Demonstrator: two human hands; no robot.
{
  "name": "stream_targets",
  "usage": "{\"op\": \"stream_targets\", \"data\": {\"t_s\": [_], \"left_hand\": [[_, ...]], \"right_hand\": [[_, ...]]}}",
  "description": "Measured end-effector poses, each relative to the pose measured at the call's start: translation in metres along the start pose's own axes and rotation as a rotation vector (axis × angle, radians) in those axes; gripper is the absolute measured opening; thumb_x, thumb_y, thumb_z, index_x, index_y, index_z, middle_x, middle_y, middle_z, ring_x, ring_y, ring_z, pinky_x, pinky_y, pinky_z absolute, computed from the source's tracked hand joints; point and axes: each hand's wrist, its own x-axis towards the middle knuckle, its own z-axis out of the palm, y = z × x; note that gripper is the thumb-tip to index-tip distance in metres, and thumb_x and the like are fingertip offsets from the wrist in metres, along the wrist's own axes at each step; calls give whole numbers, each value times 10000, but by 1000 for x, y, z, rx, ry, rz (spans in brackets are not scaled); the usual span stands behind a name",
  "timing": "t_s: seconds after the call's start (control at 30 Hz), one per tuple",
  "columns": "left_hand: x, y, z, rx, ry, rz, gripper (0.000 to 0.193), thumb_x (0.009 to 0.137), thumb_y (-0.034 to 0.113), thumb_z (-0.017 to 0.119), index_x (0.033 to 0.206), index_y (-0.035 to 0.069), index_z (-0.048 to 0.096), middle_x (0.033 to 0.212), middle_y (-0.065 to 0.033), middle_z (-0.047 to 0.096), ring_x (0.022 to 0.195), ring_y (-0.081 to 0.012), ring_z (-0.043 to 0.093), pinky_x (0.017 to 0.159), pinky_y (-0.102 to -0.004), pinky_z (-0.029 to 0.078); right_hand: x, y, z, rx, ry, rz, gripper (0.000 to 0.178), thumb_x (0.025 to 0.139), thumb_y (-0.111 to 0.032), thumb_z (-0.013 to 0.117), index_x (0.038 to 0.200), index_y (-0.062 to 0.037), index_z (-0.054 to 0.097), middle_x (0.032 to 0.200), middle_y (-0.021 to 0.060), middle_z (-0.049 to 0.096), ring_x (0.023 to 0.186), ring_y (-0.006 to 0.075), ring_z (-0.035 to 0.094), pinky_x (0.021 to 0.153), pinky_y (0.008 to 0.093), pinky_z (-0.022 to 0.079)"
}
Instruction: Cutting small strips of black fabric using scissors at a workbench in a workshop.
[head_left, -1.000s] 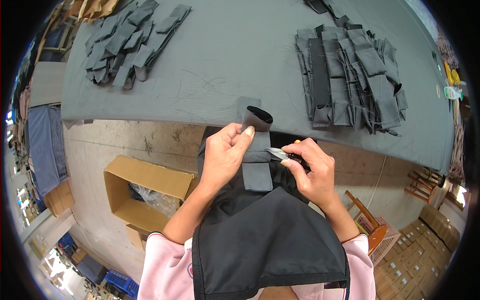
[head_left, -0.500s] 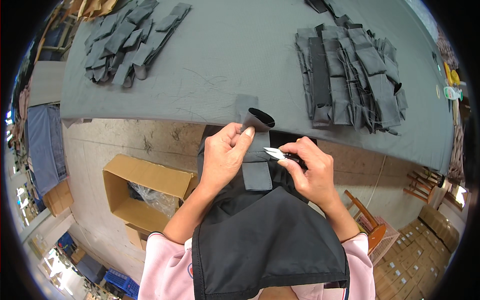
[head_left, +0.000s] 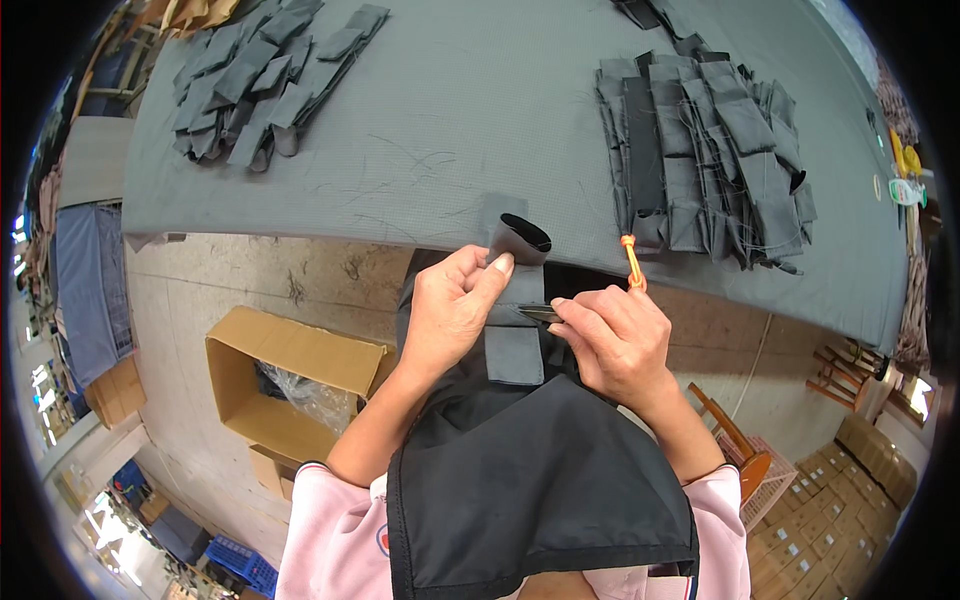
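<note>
My left hand (head_left: pixel 450 305) is closed on a grey fabric strip (head_left: pixel 515 355), thumb and fingers pinching it just below a looped fold. The strip hangs down over my black apron (head_left: pixel 530 490), with a stitched line across it. Small thread snips (head_left: pixel 540 313) are gripped in my right hand (head_left: pixel 620 335), their tips lying at the strip's stitched line near its right edge. Behind that hand an orange cord (head_left: pixel 634 262) sticks up. The fingers hide most of the snips' handles.
A grey-covered table (head_left: pixel 480 110) spans the far side, with loose threads on it. Strip piles lie at its left (head_left: pixel 265 85) and right (head_left: pixel 770 190). On the floor stand an opened cardboard box (head_left: pixel 290 335) at left and a wooden chair (head_left: pixel 735 435) at right.
My right hand has rolled over, turning the snips so their blades now show dark and nearly edge-on at the strip. The orange cord has come into view. My left hand keeps its pinch.
</note>
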Motion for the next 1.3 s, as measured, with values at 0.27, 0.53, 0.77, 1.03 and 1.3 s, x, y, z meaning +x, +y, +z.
{"op": "stream_targets", "data": {"t_s": [0.27,0.53,0.77,1.03,1.3], "left_hand": [[-2,-2,0,-50,-83,-73,149,920,137,584,849,10,617,680,115,448,613,14,316,542,-176,261],[-1,1,0,-21,-68,-80,148,921,137,584,911,2,643,723,109,493,641,20,347,569,-159,285],[-3,-9,6,-64,-37,-7,216,918,182,595,790,9,584,567,105,405,547,4,283,474,-206,231],[-4,-7,6,-71,-53,-23,207,918,185,596,813,7,597,580,104,422,554,5,291,473,-206,239],[-3,19,8,-367,-46,-3,132,919,118,576,985,13,621,816,53,598,692,-25,471,604,-215,379]], "right_hand": [[1,-7,2,1368,42,851,142,799,-35,674,914,-15,593,870,37,575,747,61,556,641,198,441],[-8,-9,-1,144,40,239,248,662,-88,760,871,-32,639,724,69,517,543,199,527,534,273,479],[-8,-6,6,133,44,127,275,644,-108,767,870,-33,629,737,63,525,570,199,561,498,287,457],[-7,-8,7,107,12,117,250,647,-118,765,845,-38,635,723,61,521,563,189,557,517,282,460],[-4,-20,-11,355,233,304,277,649,-40,773,895,-30,645,736,66,529,597,154,488,593,257,465]]}}
